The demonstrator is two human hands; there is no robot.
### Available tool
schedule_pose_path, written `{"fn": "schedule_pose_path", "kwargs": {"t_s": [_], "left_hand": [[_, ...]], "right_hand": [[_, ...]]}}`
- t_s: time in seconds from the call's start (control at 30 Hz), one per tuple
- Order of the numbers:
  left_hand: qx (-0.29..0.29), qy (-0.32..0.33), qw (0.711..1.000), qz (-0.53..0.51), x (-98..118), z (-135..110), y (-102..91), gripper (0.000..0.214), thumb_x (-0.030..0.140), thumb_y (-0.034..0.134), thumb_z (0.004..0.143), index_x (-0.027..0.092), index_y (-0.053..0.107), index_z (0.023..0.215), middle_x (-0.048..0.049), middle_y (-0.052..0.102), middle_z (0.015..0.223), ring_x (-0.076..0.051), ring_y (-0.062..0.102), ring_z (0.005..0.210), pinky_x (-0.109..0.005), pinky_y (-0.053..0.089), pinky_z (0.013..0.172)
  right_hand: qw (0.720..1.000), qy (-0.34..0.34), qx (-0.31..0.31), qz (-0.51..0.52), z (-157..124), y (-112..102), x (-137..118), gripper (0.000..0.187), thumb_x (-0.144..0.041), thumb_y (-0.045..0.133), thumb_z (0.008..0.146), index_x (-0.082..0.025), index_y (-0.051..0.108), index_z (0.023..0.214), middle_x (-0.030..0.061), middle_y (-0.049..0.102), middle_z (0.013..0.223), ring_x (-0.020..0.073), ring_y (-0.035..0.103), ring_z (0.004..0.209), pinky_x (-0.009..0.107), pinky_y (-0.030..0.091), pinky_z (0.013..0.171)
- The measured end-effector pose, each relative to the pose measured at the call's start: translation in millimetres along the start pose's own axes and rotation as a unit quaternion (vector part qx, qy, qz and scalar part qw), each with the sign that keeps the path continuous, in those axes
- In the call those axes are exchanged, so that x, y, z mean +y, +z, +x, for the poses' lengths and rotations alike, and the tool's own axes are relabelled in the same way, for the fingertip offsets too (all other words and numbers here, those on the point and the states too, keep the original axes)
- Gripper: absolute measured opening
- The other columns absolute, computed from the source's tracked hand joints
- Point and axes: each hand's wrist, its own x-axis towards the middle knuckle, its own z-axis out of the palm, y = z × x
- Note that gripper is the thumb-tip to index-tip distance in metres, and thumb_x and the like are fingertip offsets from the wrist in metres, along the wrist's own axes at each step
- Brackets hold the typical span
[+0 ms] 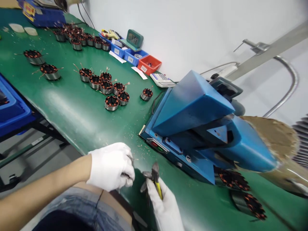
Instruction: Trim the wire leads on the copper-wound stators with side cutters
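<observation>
Grey metal pliers [155,174], yellow-handled, head pointing away from wearer, gripped in white-gloved right hand [165,203]. White-gloved left hand [112,166] curled; cannot tell what it pinches.

I work under bright, diffuse light. Left of the blue machine [192,106], broad glare whitens the green tabletop [69,123]. Nearer me than the machine, soft shadow lies between my left hand [112,166] and right hand [165,203]. Beyond its lower right end, wound cores [249,202] appear blurred and stretched.
</observation>
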Motion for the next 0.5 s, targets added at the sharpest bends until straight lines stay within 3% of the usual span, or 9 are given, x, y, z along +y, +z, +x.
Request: {"fn": "schedule_pose_path", "kwargs": {"t_s": [0.1, 0.2, 0.27, 0.37, 0.5], "left_hand": [[0.065, -0.057, 0.995, 0.042, 13, 2, -12.7, 0.007, 0.025, 0.062, 0.087, 0.022, 0.067, 0.089, -0.0007, 0.068, 0.082, -0.019, 0.059, 0.094, -0.033, 0.04, 0.094], [0.117, -0.165, 0.971, 0.124, 26, 3, -2.7, 0.02, 0.028, 0.055, 0.091, 0.016, 0.062, 0.105, -0.0082, 0.066, 0.096, -0.025, 0.058, 0.095, -0.041, 0.042, 0.091], [0.082, -0.207, 0.958, 0.179, 28, 5, 11.2, 0.018, 0.023, 0.049, 0.091, 0.014, 0.063, 0.099, -0.0102, 0.065, 0.089, -0.027, 0.059, 0.087, -0.046, 0.044, 0.086], [0.023, -0.232, 0.954, 0.186, 24, 7, 29.0, 0.016, 0.013, 0.048, 0.088, 0.015, 0.063, 0.084, -0.0082, 0.063, 0.076, -0.026, 0.059, 0.077, -0.046, 0.045, 0.081], [0.07, -0.228, 0.964, 0.121, 18, 5, 37.8, 0.014, 0.013, 0.051, 0.087, 0.018, 0.062, 0.079, -0.0052, 0.061, 0.073, -0.024, 0.058, 0.076, -0.041, 0.044, 0.081]], "right_hand": [[0.997, 0.025, 0.005, 0.078, -3, 5, 9, 0.054, -0.066, 0.067, 0.07, -0.017, 0.073, 0.091, 0.0021, 0.064, 0.061, 0.0151, 0.051, 0.048, 0.026, 0.044, 0.047], [0.981, 0.06, 0.026, 0.183, -11, 8, 5, 0.057, -0.06, 0.072, 0.07, -0.02, 0.068, 0.11, 0.0026, 0.07, 0.073, 0.0119, 0.051, 0.044, 0.024, 0.045, 0.044], [0.979, 0.059, 0.005, 0.195, -14, 5, -3, 0.062, -0.058, 0.075, 0.067, -0.021, 0.066, 0.116, 0.0054, 0.073, 0.085, 0.0175, 0.064, 0.06, 0.029, 0.054, 0.063], [0.991, 0.064, -0.036, 0.113, -15, -2, -14, 0.06, -0.062, 0.07, 0.069, -0.022, 0.069, 0.113, 0.0081, 0.074, 0.104, 0.0259, 0.067, 0.096, 0.034, 0.049, 0.093], [0.997, 0.05, -0.058, -0.004, -11, -9, -23, 0.061, -0.065, 0.064, 0.071, -0.022, 0.07, 0.113, 0.0088, 0.069, 0.119, 0.0301, 0.057, 0.12, 0.039, 0.034, 0.109]]}}
